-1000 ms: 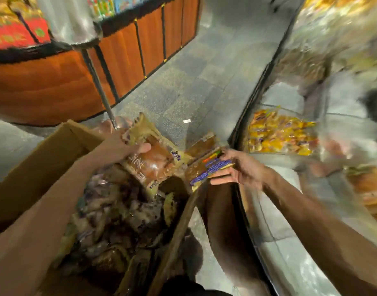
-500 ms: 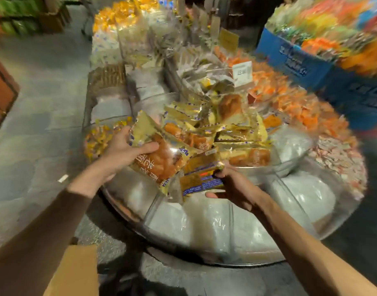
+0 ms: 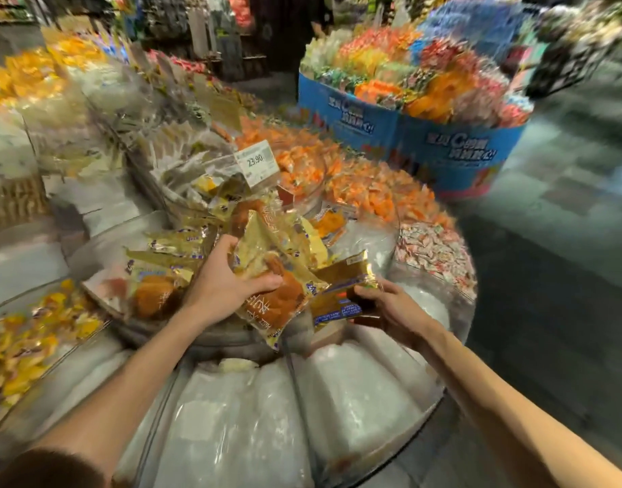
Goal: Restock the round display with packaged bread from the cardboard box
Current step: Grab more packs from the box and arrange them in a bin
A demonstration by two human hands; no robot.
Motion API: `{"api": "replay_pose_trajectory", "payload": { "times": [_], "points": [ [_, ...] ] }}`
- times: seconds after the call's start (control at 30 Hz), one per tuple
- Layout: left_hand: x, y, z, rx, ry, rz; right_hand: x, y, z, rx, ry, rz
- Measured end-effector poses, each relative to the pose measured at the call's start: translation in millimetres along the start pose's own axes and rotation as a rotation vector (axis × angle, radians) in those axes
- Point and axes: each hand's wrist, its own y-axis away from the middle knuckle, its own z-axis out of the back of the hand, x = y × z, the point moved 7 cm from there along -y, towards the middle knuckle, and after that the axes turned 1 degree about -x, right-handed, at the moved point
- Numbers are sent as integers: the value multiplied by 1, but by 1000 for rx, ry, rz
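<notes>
1. Facing a dim, crowded shop floor, with a blue cardboard bin (image 3: 443, 146) of bright sweets at the far right and a band of orange packets (image 3: 359, 184) in front of it.
2. Leaning over the round display (image 3: 440, 399), a tiered clear-plastic stand, its near lower compartments showing only white lining.
3. Gripping a gold bread packet (image 3: 278, 301) in the left hand (image 3: 225, 290), fingers (image 3: 227, 246) curling over its far side and the thumb pressing on the front, a brown bun showing through the wrapper.
4. Pinching a second bread packet (image 3: 341, 294), gold with a blue label, in the right hand (image 3: 390, 308), fingers clenching its near edge.
5. Holding both packets side by side just above the near rim of the raised inner bin, their corners meeting or overlapping; too blurred to tell which.
6. Adding, apparently, to a heap of matching bread packets (image 3: 176, 255) already lying in that bin, below a price tag (image 3: 256, 163) reading 23.90.
7. Judging the deciding relation: heap lying just ahead and to the left of the left hand, that hand being the nearer one; long axis of its packet slanting from far-left down to near-right, across the bin's rim.
8. Probably calling for a short forward reach and release onto the heap, left packet first.
9. Not showing the cardboard box anywhere in this view.
</notes>
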Motion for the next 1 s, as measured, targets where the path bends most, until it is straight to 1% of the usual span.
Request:
{"api": "replay_pose_trajectory", "payload": {
  "times": [0.13, 0.23, 0.33, 0.5, 0.6, 0.63, 0.67, 0.73, 0.87, 1.0],
  "points": [
    [-10, -15, -14, 16, -13, -20, 26, -29, 29, -47, 70, 25],
    [-20, -24, -26, -30, -18, -5, 48, -62, 53, -122, 96, 35],
    [-26, -32, -42, -68, -28, 40, 69, -105, 73, -149, 145, 38],
    [-33, -49, -71, -187, -66, 118, 77, -186, 97, -23, 242, 5],
    [-40, -54, -85, -232, -78, 150, 76, -220, 108, 6, 269, -21],
    [-45, -54, -88, -252, -108, 119, 74, -228, 111, 11, 273, -41],
    [-48, -53, -90, -290, -152, 82, 72, -234, 114, 19, 277, -63],
    [-48, -52, -97, -297, -172, 49, 69, -242, 117, 44, 295, -103],
    [-45, -53, -102, -320, -172, 111, 66, -246, 112, 81, 334, -145],
    [-42, -53, -103, -345, -152, 137, 65, -245, 101, 113, 452, -161]
  ]
}}
